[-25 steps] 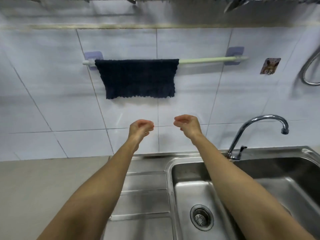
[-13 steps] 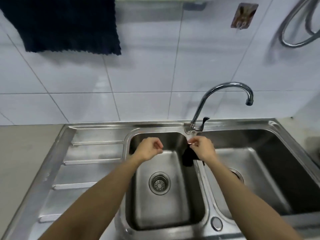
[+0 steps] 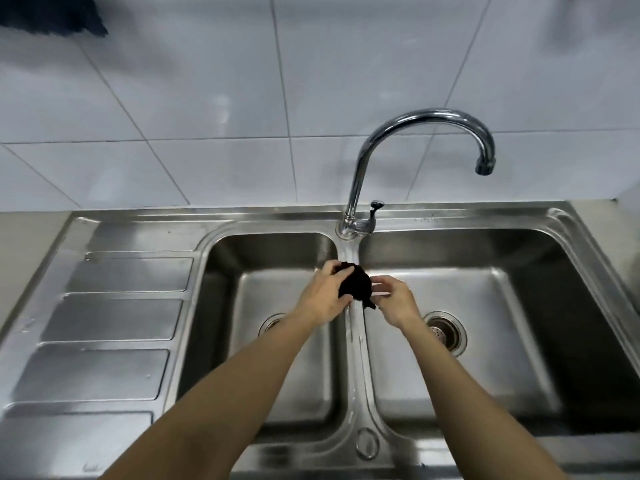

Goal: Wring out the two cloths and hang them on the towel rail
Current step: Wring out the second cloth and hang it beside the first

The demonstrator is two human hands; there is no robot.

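Cloth (image 3: 355, 283) bunched dark over the divider between the sink (image 3: 519, 223) basins, so drips land in steel. Left hand (image 3: 325, 295) fingers wrapped around it; right hand (image 3: 394, 299) pinching its lower edge, likely setting up the twist. Hung cloth (image 3: 52, 15) cropped top left; rail out of frame.
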